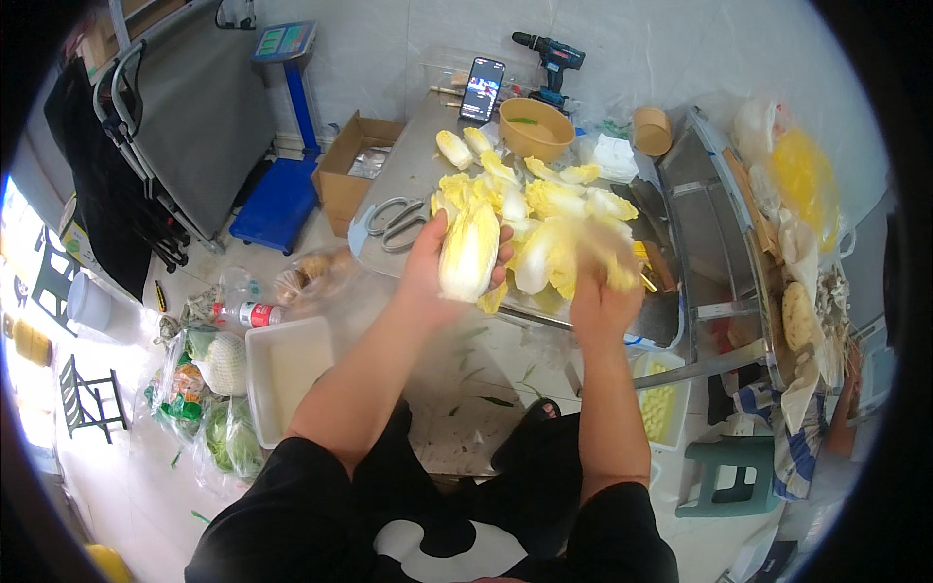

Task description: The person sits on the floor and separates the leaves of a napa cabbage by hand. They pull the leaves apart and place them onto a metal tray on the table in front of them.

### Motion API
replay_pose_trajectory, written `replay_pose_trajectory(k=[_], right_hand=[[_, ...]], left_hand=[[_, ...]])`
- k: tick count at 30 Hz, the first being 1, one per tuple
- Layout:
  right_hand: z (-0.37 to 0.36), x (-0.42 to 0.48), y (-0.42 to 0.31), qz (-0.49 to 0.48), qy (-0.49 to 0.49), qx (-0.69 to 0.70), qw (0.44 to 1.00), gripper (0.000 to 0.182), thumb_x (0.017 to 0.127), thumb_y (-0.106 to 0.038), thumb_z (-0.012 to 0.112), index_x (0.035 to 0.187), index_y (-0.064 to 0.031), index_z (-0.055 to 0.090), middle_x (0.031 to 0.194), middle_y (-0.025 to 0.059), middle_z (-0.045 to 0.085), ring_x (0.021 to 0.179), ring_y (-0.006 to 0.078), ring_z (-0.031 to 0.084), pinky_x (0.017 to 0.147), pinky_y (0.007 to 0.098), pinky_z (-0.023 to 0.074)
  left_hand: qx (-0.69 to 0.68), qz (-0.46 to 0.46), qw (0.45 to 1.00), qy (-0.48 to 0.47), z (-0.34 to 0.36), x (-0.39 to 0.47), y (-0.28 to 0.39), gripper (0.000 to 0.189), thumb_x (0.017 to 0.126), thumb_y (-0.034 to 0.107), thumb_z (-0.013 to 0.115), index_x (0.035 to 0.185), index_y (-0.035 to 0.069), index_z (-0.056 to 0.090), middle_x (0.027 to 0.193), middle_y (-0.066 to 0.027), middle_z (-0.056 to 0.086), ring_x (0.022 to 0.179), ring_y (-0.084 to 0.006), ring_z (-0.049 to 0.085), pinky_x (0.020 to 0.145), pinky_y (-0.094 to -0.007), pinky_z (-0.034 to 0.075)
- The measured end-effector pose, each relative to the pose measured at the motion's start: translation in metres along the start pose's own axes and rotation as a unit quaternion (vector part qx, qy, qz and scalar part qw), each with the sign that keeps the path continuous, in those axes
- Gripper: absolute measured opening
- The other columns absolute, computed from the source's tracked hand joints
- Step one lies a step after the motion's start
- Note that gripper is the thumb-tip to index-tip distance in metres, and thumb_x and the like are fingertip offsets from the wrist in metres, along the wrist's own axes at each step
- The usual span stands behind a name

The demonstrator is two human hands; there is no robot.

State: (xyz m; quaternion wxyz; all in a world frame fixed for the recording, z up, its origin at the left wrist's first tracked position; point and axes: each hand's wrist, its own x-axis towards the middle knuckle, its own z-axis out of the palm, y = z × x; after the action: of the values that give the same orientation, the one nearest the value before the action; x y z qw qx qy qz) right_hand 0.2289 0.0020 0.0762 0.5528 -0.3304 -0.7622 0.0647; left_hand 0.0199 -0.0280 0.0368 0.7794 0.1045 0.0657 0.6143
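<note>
My left hand [430,266] holds a small napa cabbage heart [469,251] upright above the near edge of a metal table [408,182]. To its right, my right hand [609,291] is over the loose leaves, blurred, with a yellow leaf at its fingers; whether it grips the leaf I cannot tell. Loose yellow-white cabbage leaves [543,197] lie heaped on the table behind both hands. Two small cabbage hearts [454,149] rest at the back of the heap. Grey-handled scissors [397,222] lie left of my left hand.
Behind the leaves stand a brown paper bowl [536,130], a phone [482,89] and a cordless drill [552,62]. On the floor are a white plastic tub [288,379], a bottle [251,314], bagged vegetables [229,437], a cardboard box [350,182] and a blue platform scale [273,204]. A green stool [729,477] stands right.
</note>
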Motion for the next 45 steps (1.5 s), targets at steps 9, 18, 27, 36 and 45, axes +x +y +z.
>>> replay_pose_trajectory(k=[9,18,27,36,45], right_hand=[[0.003,0.0,0.021,0.146,-0.174,0.104,0.968,0.041,0.085,-0.009,0.072,0.124,-0.0021,0.061,0.123,0.0142,0.064,0.107,0.0278,0.064,0.09,0.0337,0.0521],[0.009,-0.012,0.001,0.218,-0.21,0.273,0.913,0.034,0.086,-0.002,0.068,0.12,-0.0023,0.064,0.113,0.0092,0.062,0.101,0.0165,0.063,0.076,0.0276,0.0562],[0.015,-0.019,0.001,0.194,-0.163,0.232,0.939,0.027,0.086,0.0,0.061,0.112,-0.0008,0.066,0.107,0.0115,0.066,0.091,0.0152,0.065,0.072,0.0277,0.0576],[0.026,-0.027,0.006,0.212,-0.085,0.181,0.957,0.021,0.083,-0.001,0.06,0.102,0.0011,0.067,0.084,0.0102,0.07,0.07,0.0124,0.064,0.06,0.0248,0.0505],[0.015,-0.019,0.014,0.243,-0.142,0.164,0.945,0.025,0.081,0.001,0.057,0.104,0.0009,0.066,0.1,0.014,0.068,0.088,0.0193,0.066,0.074,0.0299,0.0516]], left_hand=[[0.304,0.006,0.951,-0.048,-0.011,-0.002,-0.007,0.062,0.085,0.014,0.07,0.14,-0.001,0.046,0.127,-0.0145,0.06,0.11,-0.0259,0.063,0.091,-0.0375,0.055],[0.631,0.141,0.763,-0.001,-0.006,-0.004,-0.022,0.046,0.084,0.006,0.074,0.126,0.0,0.057,0.119,-0.008,0.063,0.106,-0.013,0.06,0.091,-0.029,0.049],[0.742,0.341,0.577,0.02,0.001,-0.007,-0.029,0.037,0.073,0.006,0.076,0.109,0.003,0.067,0.109,-0.0103,0.065,0.095,-0.0226,0.064,0.086,-0.0323,0.051],[0.765,0.434,0.475,0.019,0.005,-0.012,-0.032,0.035,0.068,0.005,0.076,0.102,0.004,0.069,0.106,-0.012,0.063,0.093,-0.0261,0.065,0.082,-0.0332,0.053],[0.697,0.362,0.617,0.057,-0.006,-0.006,-0.024,0.028,0.076,0.002,0.068,0.104,0.001,0.067,0.105,-0.0088,0.066,0.092,-0.0204,0.065,0.083,-0.0296,0.051]])
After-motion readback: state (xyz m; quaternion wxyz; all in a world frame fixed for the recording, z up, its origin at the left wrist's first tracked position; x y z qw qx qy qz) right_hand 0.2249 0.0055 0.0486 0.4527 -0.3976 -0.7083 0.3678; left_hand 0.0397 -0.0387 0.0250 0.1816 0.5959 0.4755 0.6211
